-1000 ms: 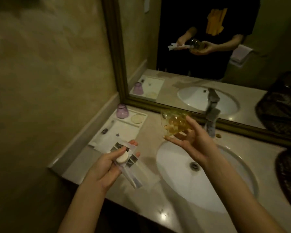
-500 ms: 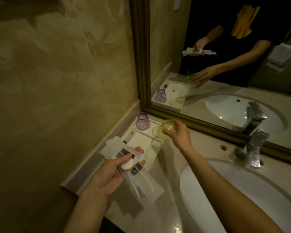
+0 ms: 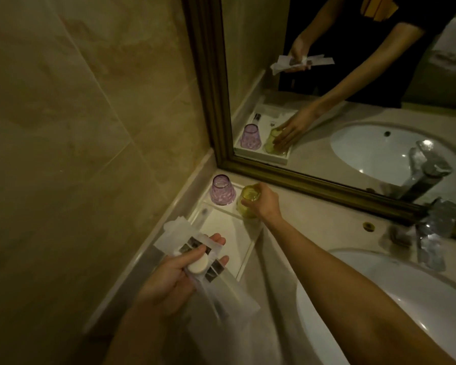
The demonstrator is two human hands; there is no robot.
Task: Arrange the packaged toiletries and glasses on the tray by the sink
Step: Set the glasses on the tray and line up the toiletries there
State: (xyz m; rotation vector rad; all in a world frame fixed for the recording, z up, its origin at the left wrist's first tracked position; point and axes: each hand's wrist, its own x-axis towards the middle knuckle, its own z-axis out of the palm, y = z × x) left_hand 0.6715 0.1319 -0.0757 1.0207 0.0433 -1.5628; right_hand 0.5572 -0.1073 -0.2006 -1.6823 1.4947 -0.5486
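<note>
Your right hand (image 3: 261,204) is wrapped round the yellow glass (image 3: 248,204), fingers over its top and side, setting it upside down at the far right corner of the white tray (image 3: 244,262); it sits just beside the purple glass (image 3: 223,191), also upside down, at the far left by the wall; can't tell if the two touch. Your left hand (image 3: 177,270) is closed on a bundle of packets (image 3: 195,248) w/ a small round soap (image 3: 13,264) pinned under the thumb, held over the near end of the tray; a long clear wrapper hangs down from it. Risks from here: the yellow glass looks close to the tray's right edge, so if you let go w/ the rim half on the lip it'll prob. tip toward the sink (image 3: 379,299); nudge it left too hard and it could knock the purple one; the soap is only thumb-pinned on slick plastic, so tilting that hand may let it slide off; the dangling wrapper could snag the tray rim as you lower the bundle.
</note>
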